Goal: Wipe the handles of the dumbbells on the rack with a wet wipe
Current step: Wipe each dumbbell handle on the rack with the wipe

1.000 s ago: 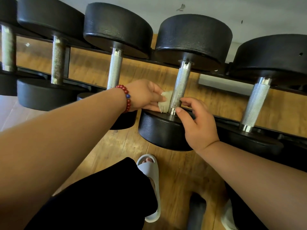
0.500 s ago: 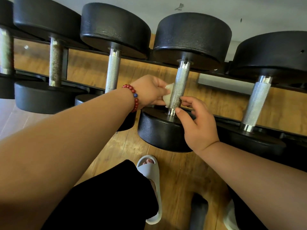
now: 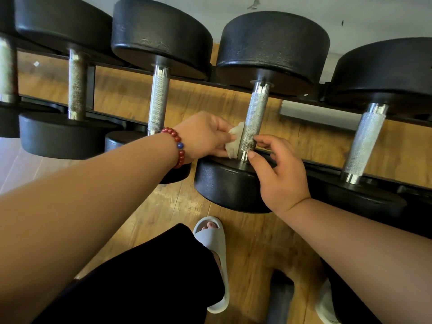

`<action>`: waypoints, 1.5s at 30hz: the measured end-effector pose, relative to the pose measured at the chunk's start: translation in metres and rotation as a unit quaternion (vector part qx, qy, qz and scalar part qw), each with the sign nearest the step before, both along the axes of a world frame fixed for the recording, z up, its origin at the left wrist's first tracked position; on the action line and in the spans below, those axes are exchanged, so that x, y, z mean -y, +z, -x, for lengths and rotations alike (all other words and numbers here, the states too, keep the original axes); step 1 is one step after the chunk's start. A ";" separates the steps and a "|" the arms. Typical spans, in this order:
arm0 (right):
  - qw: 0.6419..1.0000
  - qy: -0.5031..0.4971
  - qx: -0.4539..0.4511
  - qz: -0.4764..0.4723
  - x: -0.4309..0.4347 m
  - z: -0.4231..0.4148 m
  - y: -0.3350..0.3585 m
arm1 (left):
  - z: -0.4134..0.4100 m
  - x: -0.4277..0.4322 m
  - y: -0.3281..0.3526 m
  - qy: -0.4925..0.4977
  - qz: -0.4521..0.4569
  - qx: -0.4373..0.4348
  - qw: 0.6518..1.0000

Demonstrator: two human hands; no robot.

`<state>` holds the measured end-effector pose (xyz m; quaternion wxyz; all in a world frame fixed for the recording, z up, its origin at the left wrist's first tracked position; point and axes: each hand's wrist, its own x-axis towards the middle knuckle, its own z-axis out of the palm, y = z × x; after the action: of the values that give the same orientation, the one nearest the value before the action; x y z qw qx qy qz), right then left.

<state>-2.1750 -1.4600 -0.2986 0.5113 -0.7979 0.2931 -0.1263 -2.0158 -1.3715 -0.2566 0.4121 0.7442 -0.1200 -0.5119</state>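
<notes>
A wood-plank floor point(image 3: 257, 249) meets a white wall point(image 3: 304, 5), a grey slide sandal point(image 3: 214, 244) pokes out beside a black trouser leg point(image 3: 145, 277), and a red bead bracelet point(image 3: 176, 146) circles one wrist.

A row of dumbbells lies side by side across the rack point(image 3: 327, 167), each handle running roughly from twelve to six o'clock between a far head and a near head. The wet wipe point(image 3: 233, 141) sits against the lower part of the centre handle point(image 3: 254, 113) at its nine o'clock, pinched by the left hand point(image 3: 203, 136), which reaches in from eight o'clock. The right hand point(image 3: 278, 174) reaches in from four o'clock over the near head point(image 3: 224, 183), with fingers and thumb closed on the centre handle's lower end. The left neighbour handle point(image 3: 159, 106) lies at nine o'clock of the centre handle and the right neighbour handle point(image 3: 363, 141) at three. At six o'clock, before the rack, a slipper point(image 3: 212, 242) rests on the floor point(image 3: 252, 242).
</notes>
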 end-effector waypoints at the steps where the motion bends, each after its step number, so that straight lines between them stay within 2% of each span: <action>1: 1.000 -0.002 0.000 0.002 0.000 0.000 0.000 | 0.000 -0.002 0.001 0.000 0.000 0.001 1.000; 7: 1.000 -0.001 0.005 0.000 0.001 0.000 0.000 | -0.004 0.019 -0.005 0.037 0.021 0.036 0.998; 13: 1.000 0.012 -0.005 0.025 0.002 -0.001 0.001 | 0.000 -0.002 -0.004 -0.010 0.012 0.049 0.999; 19: 0.999 0.018 -0.020 0.032 0.002 -0.001 0.002 | 0.001 0.018 -0.005 0.019 0.023 0.092 0.995; 24: 0.999 0.010 -0.008 0.032 0.001 0.001 0.002 | 0.006 0.011 -0.006 -0.002 0.026 0.142 0.989; 29: 0.999 0.007 -0.007 0.033 0.001 0.000 0.001 | -0.004 0.026 -0.008 0.037 0.062 0.134 0.988; 39: 0.999 0.005 -0.005 0.037 0.001 -0.001 0.001 | -0.012 0.032 -0.011 0.054 0.114 0.115 0.985; 45: 0.999 0.005 -0.007 0.032 0.001 -0.001 0.001 | -0.011 0.034 -0.018 0.032 0.127 0.092 0.987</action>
<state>-2.1744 -1.4609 -0.2976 0.4838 -0.8163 0.2887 -0.1275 -2.0048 -1.4050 -0.2748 0.5063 0.7334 -0.1973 -0.4085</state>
